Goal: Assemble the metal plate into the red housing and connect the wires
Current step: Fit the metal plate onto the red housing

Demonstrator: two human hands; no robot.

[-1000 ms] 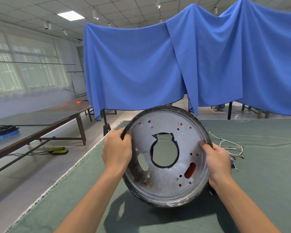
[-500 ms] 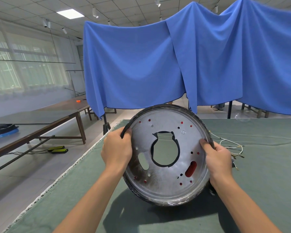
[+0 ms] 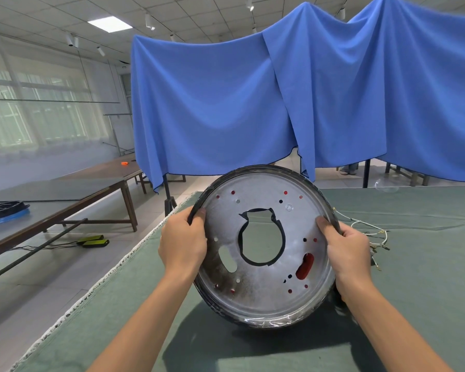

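- Metal plate [image 3: 263, 285]: round, dished, with a keyhole-shaped centre cutout. It is held up tilted over the green table cover [image 3: 427, 277], face toward the person, its lower edge close to the cloth or resting on it; cannot tell which.
- Red shows through the small holes and the slot at 4 o'clock, so the red housing [image 3: 304, 266] appears to sit right behind the plate. A dark rim runs round the outside.
- Left hand [image 3: 183, 244]: clamped on the rim at 9 o'clock, thumb on the plate's face, fingers wrapped behind.
- Right hand [image 3: 348, 251]: gripping the rim at 3 o'clock the same way, thumb pressing the face.
- Handling, my guess: stiff sheet metal, moderate weight and no flex. Bare face looks slick; cutout edges may be sharp. The rim at opposite sides is the sensible hold, and it allows turning to line up the holes.
- Wires [image 3: 371, 232]: thin, pale, with small terminals, lying loose on the cloth at 3 o'clock, just beyond the right hand. Limp, and easily snagged under the rim.
- Beyond: blue drape [image 3: 226, 103] at 12 o'clock; side tables [image 3: 73, 189] at 10 o'clock.
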